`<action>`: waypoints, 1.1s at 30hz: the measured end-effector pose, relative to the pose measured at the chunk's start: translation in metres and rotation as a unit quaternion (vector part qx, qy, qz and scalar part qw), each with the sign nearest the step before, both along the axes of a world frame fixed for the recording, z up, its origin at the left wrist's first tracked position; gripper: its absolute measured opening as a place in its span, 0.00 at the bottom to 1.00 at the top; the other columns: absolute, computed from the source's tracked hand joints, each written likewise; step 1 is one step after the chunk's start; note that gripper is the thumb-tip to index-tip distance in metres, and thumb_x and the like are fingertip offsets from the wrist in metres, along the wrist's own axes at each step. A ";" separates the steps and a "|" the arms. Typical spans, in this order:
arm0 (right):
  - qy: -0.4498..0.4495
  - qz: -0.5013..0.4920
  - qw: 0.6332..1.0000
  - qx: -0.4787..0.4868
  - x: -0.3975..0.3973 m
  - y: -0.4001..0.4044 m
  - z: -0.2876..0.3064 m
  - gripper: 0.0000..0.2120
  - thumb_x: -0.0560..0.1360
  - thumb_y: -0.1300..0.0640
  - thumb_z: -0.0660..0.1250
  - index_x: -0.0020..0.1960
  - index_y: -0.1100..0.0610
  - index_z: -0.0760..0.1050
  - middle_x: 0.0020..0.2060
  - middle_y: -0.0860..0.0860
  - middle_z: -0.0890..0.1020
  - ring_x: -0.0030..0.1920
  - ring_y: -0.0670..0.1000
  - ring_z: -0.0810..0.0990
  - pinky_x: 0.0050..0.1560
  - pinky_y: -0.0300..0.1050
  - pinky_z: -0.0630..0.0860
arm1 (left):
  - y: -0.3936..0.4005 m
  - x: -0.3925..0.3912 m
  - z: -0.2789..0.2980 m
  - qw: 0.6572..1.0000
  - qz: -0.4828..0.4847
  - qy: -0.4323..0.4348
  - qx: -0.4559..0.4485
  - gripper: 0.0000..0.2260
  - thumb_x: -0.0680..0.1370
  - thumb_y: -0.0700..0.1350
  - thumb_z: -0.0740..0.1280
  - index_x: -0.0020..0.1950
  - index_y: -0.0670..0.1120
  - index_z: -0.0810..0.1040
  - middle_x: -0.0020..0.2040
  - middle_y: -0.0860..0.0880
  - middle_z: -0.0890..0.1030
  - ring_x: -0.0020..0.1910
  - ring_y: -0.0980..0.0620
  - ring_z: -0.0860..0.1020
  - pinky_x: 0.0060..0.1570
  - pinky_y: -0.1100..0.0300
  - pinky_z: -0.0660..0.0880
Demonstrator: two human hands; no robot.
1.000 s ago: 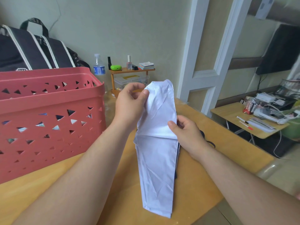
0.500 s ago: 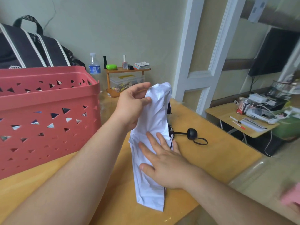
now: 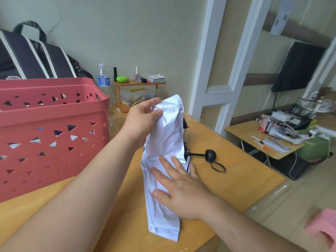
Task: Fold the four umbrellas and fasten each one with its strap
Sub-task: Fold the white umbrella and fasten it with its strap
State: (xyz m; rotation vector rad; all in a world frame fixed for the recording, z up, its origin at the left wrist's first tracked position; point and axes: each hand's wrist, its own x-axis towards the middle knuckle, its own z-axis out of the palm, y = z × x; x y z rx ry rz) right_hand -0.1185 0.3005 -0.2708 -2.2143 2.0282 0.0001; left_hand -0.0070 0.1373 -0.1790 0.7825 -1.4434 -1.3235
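A collapsed white umbrella [image 3: 166,135] lies on the wooden table [image 3: 236,179], its cloth in loose folds. Its round black handle [image 3: 210,155] with a black wrist loop sticks out to the right. My left hand [image 3: 143,120] pinches a raised flap of the white cloth near its top. My right hand [image 3: 181,186] lies flat on the lower cloth with its fingers spread, pressing it onto the table. The umbrella's strap is not visible.
A red perforated basket [image 3: 51,131] stands on the table at the left, with things inside it. Behind it sit a black striped bag [image 3: 36,57] and a water bottle [image 3: 103,77]. A small wooden shelf [image 3: 140,82] holds bottles. A cluttered side table [image 3: 269,140] stands at right.
My right hand let go of the cloth's edge and moved down to lie flat on the umbrella. The black handle came into view. The view turned slightly.
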 end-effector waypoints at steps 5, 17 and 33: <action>0.001 0.000 1.000 0.002 0.001 0.001 0.002 0.31 0.83 0.32 0.44 0.83 0.38 0.40 0.81 0.38 0.31 0.79 0.47 0.25 0.78 0.68 0.32 | -0.002 0.005 0.003 0.982 0.148 -0.032 -0.112 0.05 0.78 0.47 0.75 0.52 0.56 0.86 0.44 0.55 0.84 0.42 0.60 0.79 0.52 0.56 0.80; -0.232 -0.058 0.931 -0.275 -0.007 0.001 0.018 0.21 0.78 0.35 0.56 0.54 0.46 0.82 0.54 0.39 0.83 0.65 0.45 0.77 0.63 0.53 0.70 | 0.010 -0.005 0.003 0.991 0.060 0.007 -0.118 0.19 0.80 0.37 0.70 0.67 0.55 0.80 0.51 0.50 0.85 0.45 0.57 0.80 0.50 0.63 0.77; -0.590 -0.168 0.730 -0.301 -0.054 -0.079 0.146 0.26 0.72 0.59 0.75 0.64 0.39 0.73 0.56 0.60 0.82 0.57 0.60 0.84 0.64 0.65 0.79 | 0.005 -0.002 -0.005 0.994 -0.010 -0.005 -0.105 0.23 0.77 0.43 0.76 0.68 0.61 0.76 0.51 0.42 0.85 0.45 0.52 0.83 0.47 0.54 0.81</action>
